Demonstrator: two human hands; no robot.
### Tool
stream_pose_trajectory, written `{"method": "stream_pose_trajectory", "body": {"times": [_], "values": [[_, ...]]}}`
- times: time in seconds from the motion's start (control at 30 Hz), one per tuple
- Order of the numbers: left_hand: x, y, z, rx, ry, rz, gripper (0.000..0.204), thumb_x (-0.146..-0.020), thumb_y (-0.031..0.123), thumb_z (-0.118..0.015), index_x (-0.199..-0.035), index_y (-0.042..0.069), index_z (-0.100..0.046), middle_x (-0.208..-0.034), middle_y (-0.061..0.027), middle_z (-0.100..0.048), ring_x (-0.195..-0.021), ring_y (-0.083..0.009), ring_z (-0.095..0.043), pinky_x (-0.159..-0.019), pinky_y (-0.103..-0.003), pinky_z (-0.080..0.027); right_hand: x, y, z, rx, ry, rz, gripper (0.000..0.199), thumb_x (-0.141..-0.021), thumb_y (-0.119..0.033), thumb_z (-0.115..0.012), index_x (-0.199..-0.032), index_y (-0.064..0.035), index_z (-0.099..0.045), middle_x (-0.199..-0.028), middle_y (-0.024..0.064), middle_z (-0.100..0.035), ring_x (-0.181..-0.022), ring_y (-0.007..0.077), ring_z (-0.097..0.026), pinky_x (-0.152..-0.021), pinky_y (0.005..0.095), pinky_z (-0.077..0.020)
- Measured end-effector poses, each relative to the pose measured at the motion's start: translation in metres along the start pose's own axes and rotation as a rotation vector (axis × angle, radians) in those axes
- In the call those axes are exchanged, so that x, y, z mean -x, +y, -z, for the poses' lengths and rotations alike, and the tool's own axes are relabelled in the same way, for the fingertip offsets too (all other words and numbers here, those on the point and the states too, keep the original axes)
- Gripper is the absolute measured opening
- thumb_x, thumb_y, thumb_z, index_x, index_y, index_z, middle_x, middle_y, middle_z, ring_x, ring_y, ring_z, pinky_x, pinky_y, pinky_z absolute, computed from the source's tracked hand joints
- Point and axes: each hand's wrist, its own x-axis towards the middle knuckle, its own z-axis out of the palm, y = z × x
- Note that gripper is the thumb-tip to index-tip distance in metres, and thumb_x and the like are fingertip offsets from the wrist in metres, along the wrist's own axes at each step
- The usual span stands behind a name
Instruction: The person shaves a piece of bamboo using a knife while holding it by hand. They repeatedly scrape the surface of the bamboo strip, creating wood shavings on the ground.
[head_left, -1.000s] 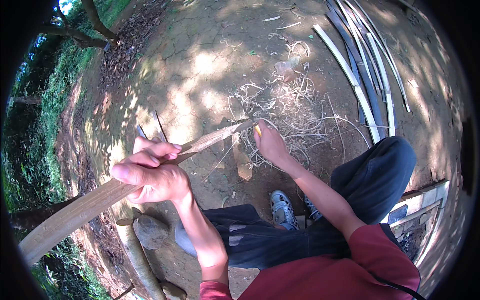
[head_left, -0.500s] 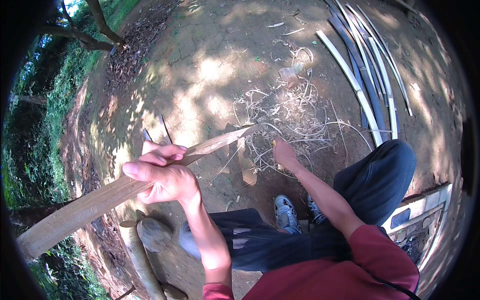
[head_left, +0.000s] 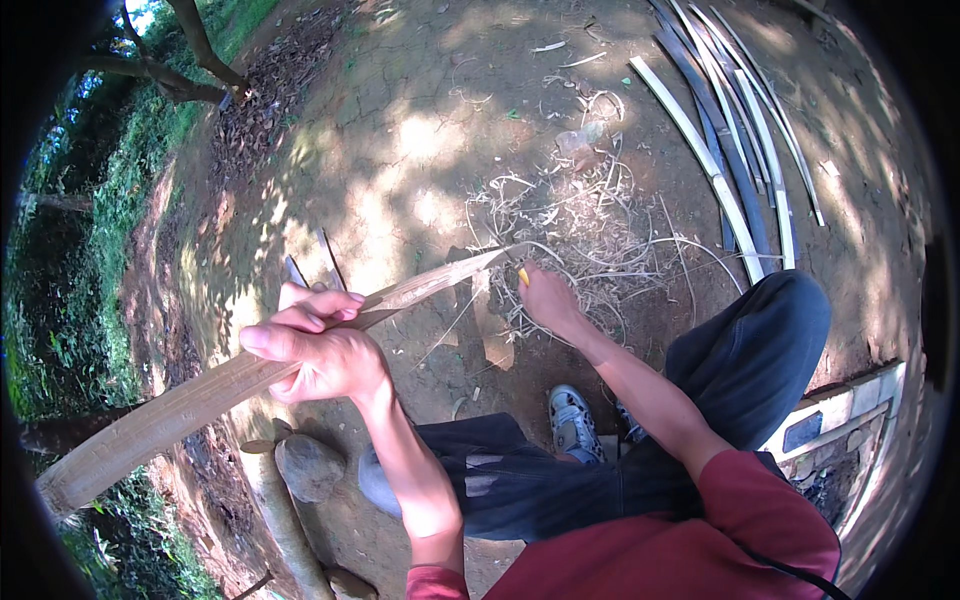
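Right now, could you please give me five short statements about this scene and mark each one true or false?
1. The left hand grips a long wooden strip. True.
2. The right hand is nearer the strip's far tip than the left hand. True.
3. The right hand is empty. False: it holds a yellow-handled tool.
4. Only bare soil shows at the picture's upper right. False: several long strips lie there.
5. Curly shavings lie scattered on the ground. True.

Bare earthen ground (head_left: 335, 140) bears a heap of pale shavings (head_left: 590, 225); right of the heap lie long strips (head_left: 724, 128), lower left of it a stone (head_left: 310, 467) and a log (head_left: 281, 510).
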Motion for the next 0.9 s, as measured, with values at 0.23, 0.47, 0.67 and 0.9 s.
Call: {"method": "stream_pose_trajectory", "body": {"times": [0.23, 0.47, 0.67, 0.9], "values": [[-0.002, 0.002, 0.000, 0.014, 0.025, 0.033, 0.049, -0.104, 0.036, -0.038, -0.064, 0.007, -0.038, -0.043, -0.0097, -0.046, -0.034, -0.0156, -0.045, -0.045, -0.027, -0.041, -0.021, 0.056, -0.025, 0.132, 0.059, -0.066, 0.023, -0.092, -0.015, -0.048, -0.108, 0.0012, -0.054, -0.083, 0.0247, -0.067, -0.081, 0.0422, -0.066, -0.074, 0.0515, -0.0519], [-0.004, -0.003, 0.006, -0.016, 0.041, 0.023, 0.047, -0.104, 0.032, -0.038, -0.064, 0.007, -0.038, -0.043, -0.0076, -0.044, -0.035, -0.0157, -0.047, -0.040, -0.026, -0.039, -0.006, -0.022, 0.008, 0.034, -0.012, 0.025, 0.025, -0.090, -0.015, -0.053, -0.108, 0.0020, -0.051, -0.081, 0.0261, -0.065, -0.082, 0.0443, -0.064, -0.074, 0.0523, -0.0508], [-0.007, -0.002, 0.000, 0.041, 0.011, 0.036, 0.046, -0.104, 0.031, -0.039, -0.065, 0.007, -0.039, -0.043, -0.0073, -0.045, -0.036, -0.0161, -0.048, -0.044, -0.027, -0.042, -0.027, 0.100, -0.042, 0.119, 0.027, -0.176, 0.025, -0.089, -0.017, -0.053, -0.107, 0.0009, -0.052, -0.086, 0.0261, -0.066, -0.084, 0.0446, -0.064, -0.075, 0.0537, -0.0501], [-0.014, -0.008, 0.001, 0.054, 0.012, 0.161, 0.045, -0.103, 0.034, -0.043, -0.067, 0.006, -0.038, -0.049, -0.0095, -0.047, -0.042, -0.0189, -0.054, -0.050, -0.027, -0.047, -0.034, 0.048, 0.017, -0.017, 0.062, -0.048, 0.026, -0.090, -0.017, -0.049, -0.103, 0.0044, -0.054, -0.087, 0.0286, -0.065, -0.087, 0.0454, -0.064, -0.077, 0.0532, -0.0506]]}}
